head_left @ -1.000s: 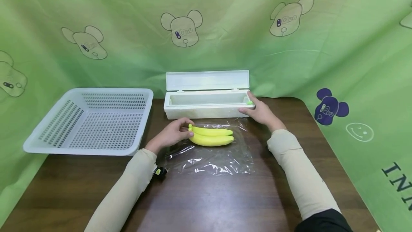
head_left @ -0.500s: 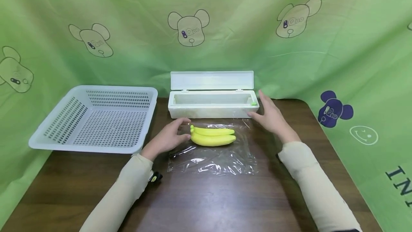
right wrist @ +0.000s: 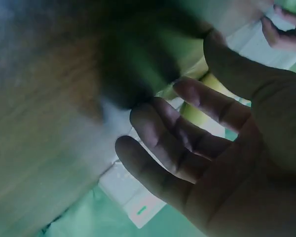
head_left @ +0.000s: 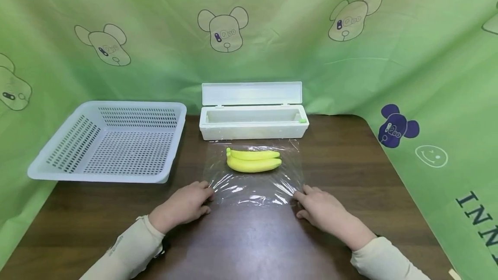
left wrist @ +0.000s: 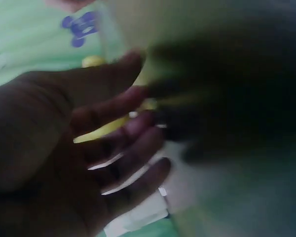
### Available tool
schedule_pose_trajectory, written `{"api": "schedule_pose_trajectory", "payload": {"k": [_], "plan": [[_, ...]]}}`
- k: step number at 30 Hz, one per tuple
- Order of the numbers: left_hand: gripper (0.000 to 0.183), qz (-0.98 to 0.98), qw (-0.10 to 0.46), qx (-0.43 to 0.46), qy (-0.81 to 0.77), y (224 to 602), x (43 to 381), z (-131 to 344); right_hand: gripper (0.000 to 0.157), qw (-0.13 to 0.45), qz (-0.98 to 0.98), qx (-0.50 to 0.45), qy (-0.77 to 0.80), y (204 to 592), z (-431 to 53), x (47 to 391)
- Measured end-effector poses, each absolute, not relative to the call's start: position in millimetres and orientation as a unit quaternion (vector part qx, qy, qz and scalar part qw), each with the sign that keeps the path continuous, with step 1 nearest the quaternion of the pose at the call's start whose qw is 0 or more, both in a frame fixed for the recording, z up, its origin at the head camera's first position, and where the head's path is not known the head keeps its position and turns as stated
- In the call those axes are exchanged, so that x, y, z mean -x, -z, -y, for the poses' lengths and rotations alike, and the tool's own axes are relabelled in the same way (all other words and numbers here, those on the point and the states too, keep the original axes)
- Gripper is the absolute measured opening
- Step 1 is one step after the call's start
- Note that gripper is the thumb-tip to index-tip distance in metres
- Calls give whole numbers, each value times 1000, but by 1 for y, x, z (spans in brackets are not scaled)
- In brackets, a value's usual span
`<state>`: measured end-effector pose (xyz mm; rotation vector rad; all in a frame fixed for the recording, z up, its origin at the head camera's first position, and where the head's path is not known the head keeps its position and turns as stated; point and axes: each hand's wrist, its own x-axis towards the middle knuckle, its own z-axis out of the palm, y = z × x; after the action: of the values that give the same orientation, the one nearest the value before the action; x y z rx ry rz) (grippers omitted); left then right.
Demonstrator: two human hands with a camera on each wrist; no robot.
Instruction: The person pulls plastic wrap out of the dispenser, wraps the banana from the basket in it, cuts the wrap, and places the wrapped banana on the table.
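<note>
I inspect by camera and record as follows. The left hand (head_left: 183, 205) is at the near left corner of a sheet of plastic wrap (head_left: 253, 191), fingertips at its edge. By the left wrist view its fingers are loosely extended, with the thumb apart from them; I see nothing gripped.

The right hand (head_left: 324, 211) is at the near right corner, fingertips likewise at the edge. Its fingers are spread and slightly bent, the thumb clear of them; I find nothing held. Whether either hand presses the wrap down, I cannot tell.

The wrap lies on the brown table (head_left: 249, 245), wrinkled towards both near corners. Two yellow bananas (head_left: 254, 166) rest on its far half, side by side, their stem end to the left; neither hand touches them.

Just beyond the wrap I note a long white box (head_left: 254, 132), its lid (head_left: 252, 93) raised at the back. A white basket (head_left: 130, 152) stands left of the box, before a green curtain (head_left: 272, 55).
</note>
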<state>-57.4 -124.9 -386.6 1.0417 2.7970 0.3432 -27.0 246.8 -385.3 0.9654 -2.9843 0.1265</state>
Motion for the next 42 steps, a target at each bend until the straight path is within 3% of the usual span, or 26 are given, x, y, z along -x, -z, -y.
{"api": "schedule_pose_trajectory", "payload": {"k": [5,8,19,34,42], "plan": [[15,-920,-13,-380,-94,398,60,125,19,88,936,-340,-1,398,-242,26],[15,-916,-32,-390,-89,399,61,123,14,122,928,-353,14,399,-241,25],[18,-903,42,-403,-142,382,53,126,24,135,928,-341,-70,371,-257,22],[25,-892,-85,-425,-127,339,84,130,14,198,924,-312,-93,351,-258,68],[22,-900,-102,-404,-127,339,111,125,10,178,939,-284,-81,352,-260,106]]}}
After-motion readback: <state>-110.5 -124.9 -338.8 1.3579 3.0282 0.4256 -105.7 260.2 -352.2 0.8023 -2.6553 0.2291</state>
